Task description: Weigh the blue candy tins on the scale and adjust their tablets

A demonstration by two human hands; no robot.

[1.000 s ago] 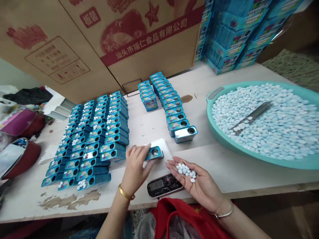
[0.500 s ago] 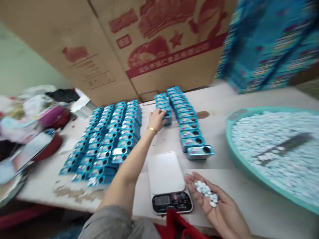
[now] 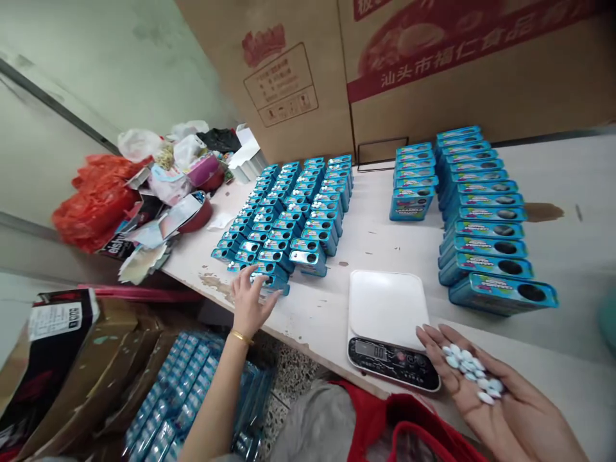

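Several small white candies lie in the upturned palm of my right hand, just right of the digital scale, whose display reads 0.0. My left hand, with a gold bracelet at the wrist, reaches over the front end of the rows of blue tins. Its fingers are spread at the nearest tins, and whether they touch one is unclear. White candies show on top of many of these tins. A shorter row of tins and a longer row with dark round openings stand right of centre.
Large cardboard cartons back the table. Plastic bags and a red bowl are heaped at the left. Below the table edge lie a crate of blue tins and an open carton. A teal basin edge shows at far right.
The view has swung left. My left hand has gone from the short row of tins to the front of the left rows, its fingers now spread. My right hand still holds candies.
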